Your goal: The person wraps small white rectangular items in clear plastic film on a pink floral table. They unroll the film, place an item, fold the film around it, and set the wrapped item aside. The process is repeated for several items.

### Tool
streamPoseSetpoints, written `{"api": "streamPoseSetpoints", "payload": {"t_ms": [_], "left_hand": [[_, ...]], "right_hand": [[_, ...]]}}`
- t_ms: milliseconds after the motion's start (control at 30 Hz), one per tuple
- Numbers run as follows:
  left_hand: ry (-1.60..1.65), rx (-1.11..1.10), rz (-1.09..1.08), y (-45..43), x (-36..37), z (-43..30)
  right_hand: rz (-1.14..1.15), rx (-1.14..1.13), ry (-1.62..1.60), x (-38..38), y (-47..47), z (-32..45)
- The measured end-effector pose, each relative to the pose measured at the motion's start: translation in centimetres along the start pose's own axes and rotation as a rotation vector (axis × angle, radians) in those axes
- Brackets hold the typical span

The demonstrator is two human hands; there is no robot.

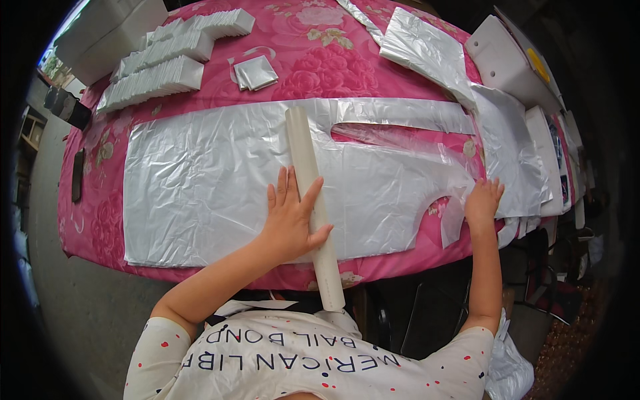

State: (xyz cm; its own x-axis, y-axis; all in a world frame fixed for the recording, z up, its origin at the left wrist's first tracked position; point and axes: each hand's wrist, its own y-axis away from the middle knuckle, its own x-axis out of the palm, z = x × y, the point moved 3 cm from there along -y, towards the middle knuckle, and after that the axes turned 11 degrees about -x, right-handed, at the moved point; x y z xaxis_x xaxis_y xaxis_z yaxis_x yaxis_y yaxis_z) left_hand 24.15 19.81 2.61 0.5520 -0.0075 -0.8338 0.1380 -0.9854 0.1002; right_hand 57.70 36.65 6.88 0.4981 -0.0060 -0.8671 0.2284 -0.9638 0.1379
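A stack of thin translucent plastic film sheets (210, 185) lies across the table before me, with curved cut-outs at its right end. Over it, slightly slanted, rests a pale rigid tube (305, 145) whose near end reaches past the table edge towards my body. My left hand (292, 220) lies flat with fingers spread, the palm on film and tube, and the thumb and forefinger across the tube. At the narrow right end, my right hand (484, 200) pinches the film, which is drawn towards its fingers. A loose strip of film (452, 225) hangs beside that wrist.
Folded film packets (256, 73) and rows of white folded packets (155, 82) lie at the back left, near a white foam box (110, 40). More film (425, 47) and another white box (510, 60) stand back right. A dark bar (77, 175) lies left on the pink floral cloth (102, 220).
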Motion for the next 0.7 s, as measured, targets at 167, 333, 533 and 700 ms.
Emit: {"api": "streamPoseSetpoints", "payload": {"t_ms": [167,333,533,700], "left_hand": [[-0.027,-0.018,-0.022,0.2,0.0,0.1],[-0.042,0.003,-0.029,-0.1,0.0,-0.4],[-0.034,-0.005,-0.030,-0.1,0.1,-0.2],[-0.017,0.000,-0.026,-0.2,0.0,-0.6]], "right_hand": [[-0.380,-0.415,-0.378,-5.5,4.7,9.5],[-0.331,-0.655,-0.851,-4.3,8.6,19.8],[-0.408,-0.388,-0.710,-0.1,4.9,14.1],[-0.332,-0.074,-0.445,4.3,2.5,5.7]]}}
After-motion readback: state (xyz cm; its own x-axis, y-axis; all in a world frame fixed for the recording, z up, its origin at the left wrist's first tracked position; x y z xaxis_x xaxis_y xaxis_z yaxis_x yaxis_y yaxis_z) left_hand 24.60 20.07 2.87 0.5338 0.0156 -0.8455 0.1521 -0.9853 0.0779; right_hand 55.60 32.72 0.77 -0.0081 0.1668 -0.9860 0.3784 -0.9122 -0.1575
